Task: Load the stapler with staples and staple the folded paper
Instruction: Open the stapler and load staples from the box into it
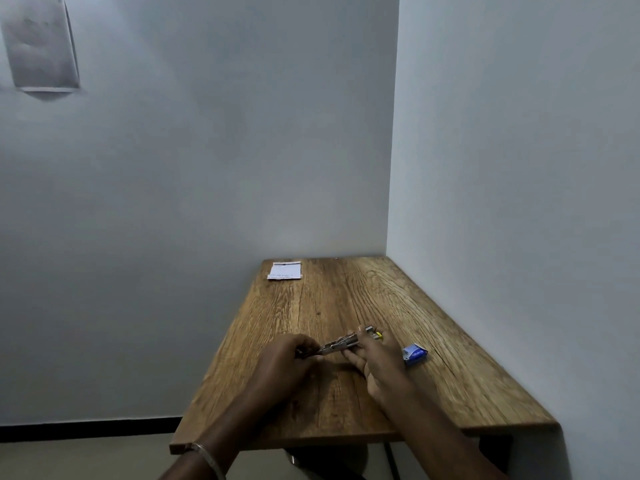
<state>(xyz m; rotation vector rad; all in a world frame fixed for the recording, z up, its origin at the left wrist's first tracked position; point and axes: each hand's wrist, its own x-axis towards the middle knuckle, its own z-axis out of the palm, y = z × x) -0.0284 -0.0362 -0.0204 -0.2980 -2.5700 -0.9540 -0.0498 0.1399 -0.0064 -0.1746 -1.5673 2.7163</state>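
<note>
While over the table [450,358], stapler [341,344] pinched between both hands' fingers [356,358], staple box [415,353] just beside.

Stapler [341,344] ends hidden inside both hands

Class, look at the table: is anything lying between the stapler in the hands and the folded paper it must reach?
Nothing visible: bare table separates the stapler from the folded paper. The blue staple box sits off right.
</note>
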